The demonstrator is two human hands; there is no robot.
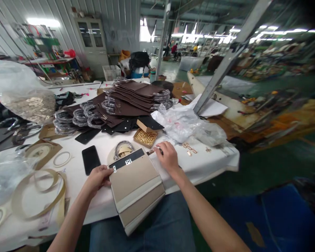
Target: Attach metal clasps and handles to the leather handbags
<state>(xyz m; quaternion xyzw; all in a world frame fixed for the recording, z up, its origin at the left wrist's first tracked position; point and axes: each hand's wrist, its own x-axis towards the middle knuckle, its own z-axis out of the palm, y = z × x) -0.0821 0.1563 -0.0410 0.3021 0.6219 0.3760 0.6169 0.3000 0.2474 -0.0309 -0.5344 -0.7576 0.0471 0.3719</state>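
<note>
A beige folded bag panel (136,187) with a black top strip lies over the table's front edge and onto my lap. My left hand (99,176) grips its upper left corner, fingers closed on the edge. My right hand (168,156) rests at the panel's upper right corner, fingers curled on a small dark tool or metal piece (155,151) that I cannot make out. Just behind the panel sits a wrapped ring handle (123,148).
A black phone (90,159) lies left of the panel. A small box of gold studs (146,137) and stacked brown bag pieces (131,98) sit behind. Clear plastic bags (189,127) and gold clasps (189,148) are right; beige loops (39,190) left.
</note>
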